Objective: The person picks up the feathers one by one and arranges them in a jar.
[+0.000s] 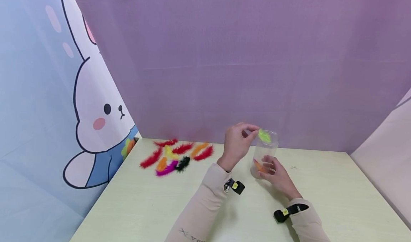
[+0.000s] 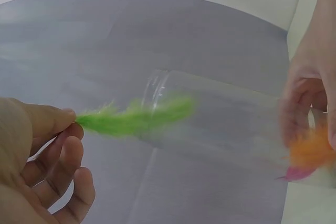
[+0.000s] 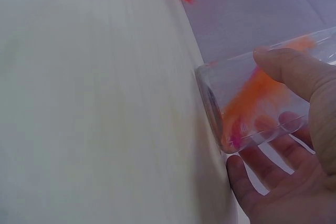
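Observation:
My left hand (image 1: 236,144) pinches one end of a bright green feather (image 2: 123,121) between thumb and index finger. The feather's free end reaches through the mouth of a clear plastic jar (image 1: 269,150). Fingers and thumb of my right hand (image 1: 280,179) curl round the lower part of this jar, which stands upright on the table. Inside, near the bottom, lie an orange feather (image 3: 254,95) and a magenta feather (image 2: 299,173). In the right wrist view, the jar's base (image 3: 212,111) sits at the table surface.
Left of the jar, several loose feathers are spread on the pale table (image 1: 144,206): red (image 1: 151,158), yellow (image 1: 171,152), orange (image 1: 199,149), purple (image 1: 167,169) and black (image 1: 183,164). A purple cloth (image 1: 224,56) rises behind the table; a rabbit-print curtain (image 1: 96,92) hangs at left.

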The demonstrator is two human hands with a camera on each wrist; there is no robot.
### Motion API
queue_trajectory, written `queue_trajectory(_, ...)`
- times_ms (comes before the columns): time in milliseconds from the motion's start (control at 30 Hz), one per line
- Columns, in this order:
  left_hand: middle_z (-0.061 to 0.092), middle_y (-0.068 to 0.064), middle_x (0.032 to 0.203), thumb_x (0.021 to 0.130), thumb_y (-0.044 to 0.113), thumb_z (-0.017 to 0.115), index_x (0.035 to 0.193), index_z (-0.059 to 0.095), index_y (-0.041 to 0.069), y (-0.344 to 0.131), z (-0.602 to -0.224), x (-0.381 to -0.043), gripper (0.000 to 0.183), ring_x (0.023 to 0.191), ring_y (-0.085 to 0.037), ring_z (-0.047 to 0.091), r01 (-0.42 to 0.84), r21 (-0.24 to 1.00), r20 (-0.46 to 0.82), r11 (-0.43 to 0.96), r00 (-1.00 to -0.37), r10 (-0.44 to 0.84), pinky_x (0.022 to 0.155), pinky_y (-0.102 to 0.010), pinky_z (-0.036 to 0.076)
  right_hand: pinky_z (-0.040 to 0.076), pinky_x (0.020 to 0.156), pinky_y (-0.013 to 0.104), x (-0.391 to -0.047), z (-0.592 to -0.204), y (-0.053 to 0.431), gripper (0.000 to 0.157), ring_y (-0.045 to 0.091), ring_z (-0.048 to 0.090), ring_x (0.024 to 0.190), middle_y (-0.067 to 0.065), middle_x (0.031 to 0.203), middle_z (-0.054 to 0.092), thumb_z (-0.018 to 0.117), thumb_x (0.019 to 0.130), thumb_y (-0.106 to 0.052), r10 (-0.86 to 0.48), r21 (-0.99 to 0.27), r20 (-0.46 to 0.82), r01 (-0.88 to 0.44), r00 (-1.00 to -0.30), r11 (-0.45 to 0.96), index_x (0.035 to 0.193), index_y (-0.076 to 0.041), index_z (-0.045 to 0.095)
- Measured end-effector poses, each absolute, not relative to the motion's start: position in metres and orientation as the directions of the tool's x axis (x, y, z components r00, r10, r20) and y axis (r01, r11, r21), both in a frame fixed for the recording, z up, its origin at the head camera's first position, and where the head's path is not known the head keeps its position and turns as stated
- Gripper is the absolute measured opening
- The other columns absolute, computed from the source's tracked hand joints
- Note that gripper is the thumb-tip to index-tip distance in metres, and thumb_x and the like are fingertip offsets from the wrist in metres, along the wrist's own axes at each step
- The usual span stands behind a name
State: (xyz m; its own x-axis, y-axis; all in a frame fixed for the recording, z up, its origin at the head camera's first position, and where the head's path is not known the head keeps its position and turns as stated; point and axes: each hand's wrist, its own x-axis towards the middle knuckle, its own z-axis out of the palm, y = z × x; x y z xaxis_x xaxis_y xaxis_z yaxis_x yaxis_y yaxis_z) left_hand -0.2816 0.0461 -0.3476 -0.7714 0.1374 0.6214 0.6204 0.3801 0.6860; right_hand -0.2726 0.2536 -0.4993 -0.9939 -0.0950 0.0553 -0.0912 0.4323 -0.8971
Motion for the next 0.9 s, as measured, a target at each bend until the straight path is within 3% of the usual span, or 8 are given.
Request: queue_trajectory(900, 0.077, 0.003, 0.099, 0.095, 0.020, 0.074, 0.109, 0.080, 0.017, 0.055, -0.364, -0.289, 0.015, 0.061, 0.003, 0.056, 0.567, 0.724, 0.556, 0.393, -0.817, 0.153, 0.056, -0.014, 0.045, 0.045, 0.111, 0.056, -0.271, -0.498, 0.254, 0.076, 0.044, 0.046, 0.141, 0.022, 0.156, 0.043, 0.076, 0.094, -0.022, -0.114, -0.912, 0.041, -0.084, -0.993, 0.401, 0.154, -0.007, 0.033)
